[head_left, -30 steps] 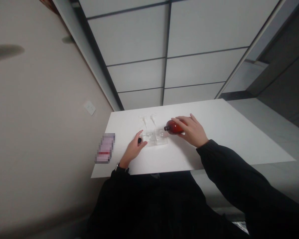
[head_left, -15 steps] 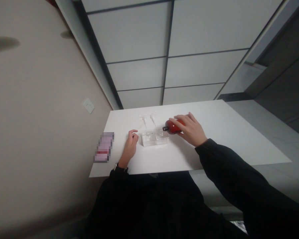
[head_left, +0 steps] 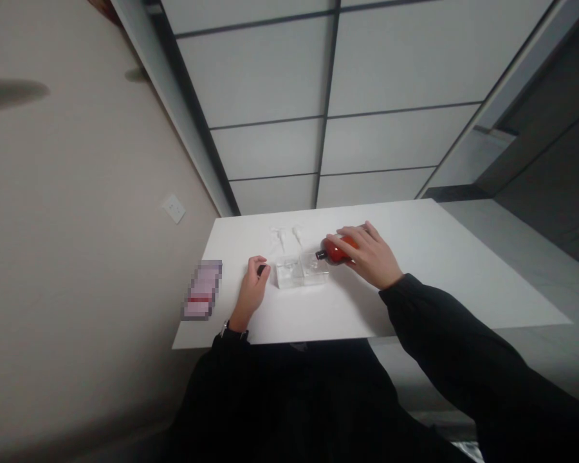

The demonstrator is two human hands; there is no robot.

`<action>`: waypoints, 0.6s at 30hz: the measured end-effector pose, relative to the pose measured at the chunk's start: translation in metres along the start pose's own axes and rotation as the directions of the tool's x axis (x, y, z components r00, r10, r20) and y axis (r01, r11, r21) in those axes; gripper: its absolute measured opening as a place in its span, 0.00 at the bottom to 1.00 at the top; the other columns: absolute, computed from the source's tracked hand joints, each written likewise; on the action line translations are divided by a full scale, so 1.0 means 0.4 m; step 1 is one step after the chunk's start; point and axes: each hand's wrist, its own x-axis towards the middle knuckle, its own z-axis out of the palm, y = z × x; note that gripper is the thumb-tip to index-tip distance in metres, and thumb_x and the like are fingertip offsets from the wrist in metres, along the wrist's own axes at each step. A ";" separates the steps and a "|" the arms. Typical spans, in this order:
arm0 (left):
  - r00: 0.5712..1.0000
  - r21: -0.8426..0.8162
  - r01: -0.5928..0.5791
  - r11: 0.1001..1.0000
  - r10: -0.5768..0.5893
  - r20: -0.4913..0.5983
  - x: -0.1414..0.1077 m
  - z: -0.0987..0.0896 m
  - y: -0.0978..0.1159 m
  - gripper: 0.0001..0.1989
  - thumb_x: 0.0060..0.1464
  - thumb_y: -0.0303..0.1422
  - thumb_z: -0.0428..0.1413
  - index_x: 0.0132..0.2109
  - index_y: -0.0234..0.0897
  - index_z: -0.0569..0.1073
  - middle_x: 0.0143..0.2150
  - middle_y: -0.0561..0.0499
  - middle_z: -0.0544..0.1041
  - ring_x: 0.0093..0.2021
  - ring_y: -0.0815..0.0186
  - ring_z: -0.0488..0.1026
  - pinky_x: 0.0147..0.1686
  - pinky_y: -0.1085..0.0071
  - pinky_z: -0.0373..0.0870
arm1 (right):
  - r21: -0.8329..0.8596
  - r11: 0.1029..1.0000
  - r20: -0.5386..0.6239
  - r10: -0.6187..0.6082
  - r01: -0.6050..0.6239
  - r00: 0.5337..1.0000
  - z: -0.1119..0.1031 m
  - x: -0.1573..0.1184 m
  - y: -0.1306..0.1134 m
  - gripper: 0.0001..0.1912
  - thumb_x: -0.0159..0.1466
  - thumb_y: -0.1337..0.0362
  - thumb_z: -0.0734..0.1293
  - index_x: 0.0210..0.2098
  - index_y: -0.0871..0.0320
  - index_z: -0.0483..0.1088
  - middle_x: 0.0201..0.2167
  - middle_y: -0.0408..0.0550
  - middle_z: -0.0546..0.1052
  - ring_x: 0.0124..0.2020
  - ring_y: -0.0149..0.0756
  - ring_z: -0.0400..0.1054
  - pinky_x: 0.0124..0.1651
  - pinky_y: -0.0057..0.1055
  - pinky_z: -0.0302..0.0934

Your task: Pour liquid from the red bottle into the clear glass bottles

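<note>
On the white table (head_left: 439, 276), near its middle, sits our clear box (head_left: 289, 276), w/ two open-looking sections side by side; can't tell if it's one pc. or two set together. Our R hand (head_left: 372, 258) has a red bottle (head_left: 341, 249), fingers spread over the top side & thumb underneath, so the grip's fairly wide but closed on the bottle. Bottle's tipped nearly flat, its dark neck (head_left: 321, 255) pointing L over the far edge of the box's R section. Too blurry to tell if any liquid's coming out, or if neck & box touch. Our L hand (head_left: 253, 283) is just L of the box, apart from it, w/ fingers curled in a narrow grip on a small black piece (head_left: 261, 270), prob. a cap, mostly hidden btwn thumb & fingers. Behind the box, on the far side of the tabletop, lie two white nozzles (head_left: 296, 233) next to each other, w/ thin stems toward the box; details too faint to make out. At the table's L edge there's a pinkish item (head_left: 203, 289), pixelated, so can't say what it is. We've got a watch (head_left: 234, 332) on the L wrist & black sleeves (head_left: 434, 315) on both arms. Wall socket's (head_left: 174, 209) up on the L, pale panels (head_left: 265, 77) stand past the table.
</note>
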 end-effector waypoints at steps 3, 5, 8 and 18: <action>1.000 -0.015 -0.010 1.000 0.010 0.013 -0.001 -0.001 0.004 0.12 0.66 0.39 0.53 0.53 0.40 0.66 0.41 0.51 0.75 0.39 0.65 0.72 0.43 0.69 0.67 | -0.024 1.000 -0.009 -0.014 0.014 1.000 -0.002 0.002 -0.002 0.32 0.66 0.75 0.64 0.68 0.53 0.65 0.62 0.61 0.75 0.63 0.56 0.69 0.70 0.66 0.56; 1.000 -0.021 -0.005 1.000 0.006 0.024 -0.003 -0.003 0.008 0.13 0.65 0.41 0.54 0.52 0.40 0.67 0.39 0.53 0.75 0.36 0.65 0.72 0.41 0.69 0.66 | -0.038 0.999 -0.009 -0.017 0.017 1.000 -0.001 0.003 -0.003 0.32 0.67 0.75 0.64 0.69 0.52 0.64 0.62 0.60 0.75 0.63 0.55 0.69 0.70 0.66 0.56; 1.000 -0.029 0.004 1.000 -0.004 0.030 -0.005 -0.006 0.013 0.15 0.64 0.43 0.55 0.52 0.41 0.67 0.34 0.55 0.75 0.34 0.65 0.72 0.39 0.69 0.65 | -0.034 0.999 0.005 -0.011 0.011 1.000 0.001 0.003 -0.002 0.35 0.67 0.74 0.64 0.71 0.48 0.61 0.63 0.58 0.74 0.65 0.55 0.69 0.70 0.68 0.55; 0.999 -0.030 0.040 0.999 -0.040 0.003 -0.005 -0.013 0.024 0.16 0.63 0.46 0.56 0.49 0.40 0.68 0.29 0.56 0.77 0.30 0.65 0.71 0.34 0.70 0.63 | -0.057 0.998 0.018 -0.037 0.038 0.999 -0.005 0.013 0.002 0.32 0.69 0.73 0.63 0.71 0.50 0.61 0.63 0.59 0.75 0.65 0.56 0.68 0.70 0.67 0.55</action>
